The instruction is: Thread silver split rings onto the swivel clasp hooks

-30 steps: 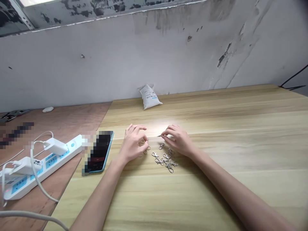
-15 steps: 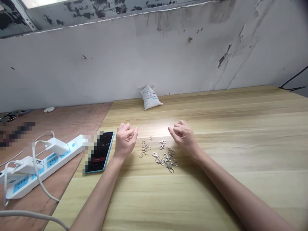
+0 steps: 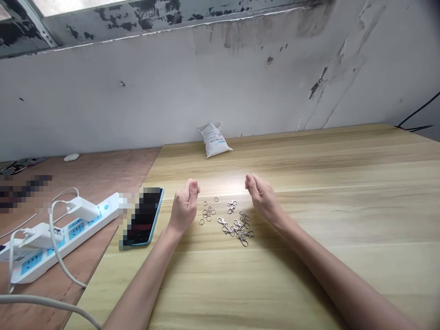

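Both my hands are fists with the thumbs on top, and no object shows in either. My left hand rests just left of a loose group of small metal split rings. One ring lies a little apart at the far side. To the right of the rings is a cluster of silver swivel clasps, some overlapping, with a few clasps a bit farther back. My right hand is to the right of those clasps, not touching them.
A phone with a blue edge lies left of my left hand. Farther left, a white power strip carries plugged chargers and cables on a reddish board. A small white packet sits near the wall at the back of the wooden table.
A second ago my right fingers held a small metal clasp and my left hand was over the rings. Both hands then let go, moved apart and closed into fists; the thumbs have since turned upward.
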Action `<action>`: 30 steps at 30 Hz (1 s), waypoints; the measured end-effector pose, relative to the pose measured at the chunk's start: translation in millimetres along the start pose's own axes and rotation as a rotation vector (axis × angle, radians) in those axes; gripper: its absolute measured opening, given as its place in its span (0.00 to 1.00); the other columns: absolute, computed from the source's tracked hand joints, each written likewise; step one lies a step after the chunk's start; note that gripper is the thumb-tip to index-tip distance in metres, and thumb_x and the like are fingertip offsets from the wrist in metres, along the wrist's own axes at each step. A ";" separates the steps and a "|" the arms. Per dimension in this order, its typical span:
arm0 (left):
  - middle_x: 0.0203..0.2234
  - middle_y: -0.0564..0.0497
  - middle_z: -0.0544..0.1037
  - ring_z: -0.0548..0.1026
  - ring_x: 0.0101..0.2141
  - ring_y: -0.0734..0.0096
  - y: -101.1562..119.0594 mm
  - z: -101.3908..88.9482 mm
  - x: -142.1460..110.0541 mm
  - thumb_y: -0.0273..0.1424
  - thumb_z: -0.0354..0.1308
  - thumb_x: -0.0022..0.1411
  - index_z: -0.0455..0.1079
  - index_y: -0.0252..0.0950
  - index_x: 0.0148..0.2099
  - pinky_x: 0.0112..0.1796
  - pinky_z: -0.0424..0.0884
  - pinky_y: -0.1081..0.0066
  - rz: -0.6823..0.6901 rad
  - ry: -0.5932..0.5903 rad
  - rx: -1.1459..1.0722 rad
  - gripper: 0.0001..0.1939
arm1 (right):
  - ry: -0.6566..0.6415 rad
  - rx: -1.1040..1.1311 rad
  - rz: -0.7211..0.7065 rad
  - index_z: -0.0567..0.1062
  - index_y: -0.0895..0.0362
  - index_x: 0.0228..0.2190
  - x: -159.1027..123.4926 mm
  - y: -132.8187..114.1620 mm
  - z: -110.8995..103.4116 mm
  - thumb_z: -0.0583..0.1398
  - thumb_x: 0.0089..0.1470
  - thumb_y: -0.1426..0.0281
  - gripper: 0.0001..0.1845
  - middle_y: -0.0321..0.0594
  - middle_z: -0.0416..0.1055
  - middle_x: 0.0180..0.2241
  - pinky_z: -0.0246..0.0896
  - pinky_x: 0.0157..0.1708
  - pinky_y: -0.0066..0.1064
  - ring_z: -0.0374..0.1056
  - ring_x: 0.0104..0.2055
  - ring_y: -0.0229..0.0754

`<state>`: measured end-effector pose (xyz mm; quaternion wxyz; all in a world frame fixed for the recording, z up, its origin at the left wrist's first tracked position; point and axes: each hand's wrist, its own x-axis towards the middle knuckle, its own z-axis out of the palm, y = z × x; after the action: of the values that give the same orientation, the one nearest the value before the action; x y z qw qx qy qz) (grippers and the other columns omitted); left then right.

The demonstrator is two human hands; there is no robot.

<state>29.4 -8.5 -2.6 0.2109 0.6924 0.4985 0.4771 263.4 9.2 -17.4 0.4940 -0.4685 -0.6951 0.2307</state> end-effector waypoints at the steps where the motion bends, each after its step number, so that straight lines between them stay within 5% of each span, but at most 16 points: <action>1: 0.18 0.58 0.55 0.53 0.18 0.75 -0.4 0.9 0.3 0.39 0.41 0.72 0.62 0.38 0.34 0.22 0.51 0.72 -0.007 -0.039 0.016 0.16 | -0.026 -0.001 0.006 0.64 0.54 0.27 -0.2 0.5 0.2 0.45 0.67 0.58 0.20 0.32 0.56 0.20 0.48 0.23 0.29 0.52 0.22 0.36; 4: 0.21 0.57 0.59 0.57 0.20 0.75 -4.1 2.9 1.1 0.38 0.41 0.72 0.64 0.39 0.44 0.24 0.54 0.73 -0.009 -0.138 0.062 0.13 | -0.104 -0.042 -0.002 0.67 0.54 0.34 -1.0 2.0 0.0 0.44 0.66 0.60 0.17 0.34 0.60 0.23 0.52 0.26 0.29 0.57 0.24 0.38; 12: 0.14 0.56 0.60 0.61 0.17 0.75 -5.7 2.6 0.8 0.42 0.42 0.71 0.56 0.37 0.20 0.25 0.58 0.71 0.024 -0.111 0.214 0.27 | -0.040 -0.123 0.001 0.51 0.54 0.15 -1.0 1.7 -2.9 0.48 0.65 0.55 0.30 0.31 0.48 0.14 0.41 0.22 0.31 0.44 0.18 0.33; 16: 0.28 0.49 0.75 0.73 0.33 0.68 -6.0 7.0 1.6 0.39 0.50 0.69 0.72 0.36 0.27 0.36 0.66 0.69 0.095 -0.199 0.304 0.21 | -0.254 -0.202 -0.030 0.69 0.56 0.20 1.1 4.9 -5.0 0.52 0.64 0.60 0.23 0.33 0.63 0.19 0.48 0.25 0.28 0.57 0.22 0.34; 20: 0.48 0.46 0.74 0.67 0.51 0.58 -12.1 13.1 1.5 0.33 0.55 0.66 0.76 0.42 0.44 0.50 0.63 0.58 0.260 -0.341 0.491 0.09 | -0.484 -0.358 -0.146 0.78 0.54 0.34 -0.2 9.5 -4.7 0.57 0.61 0.67 0.10 0.38 0.73 0.32 0.52 0.28 0.27 0.64 0.28 0.35; 30: 0.43 0.48 0.76 0.69 0.47 0.61 -11.8 17.9 1.8 0.29 0.53 0.67 0.74 0.39 0.37 0.47 0.63 0.60 0.319 -0.358 0.615 0.08 | -0.498 -0.538 -0.216 0.80 0.52 0.34 -2.6 9.8 0.5 0.58 0.60 0.69 0.09 0.38 0.73 0.33 0.49 0.26 0.27 0.65 0.27 0.35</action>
<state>39.3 1.3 -19.0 0.0003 0.8644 0.4595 0.2040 267.3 11.4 -26.5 0.1906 -0.4351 -0.8750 0.0933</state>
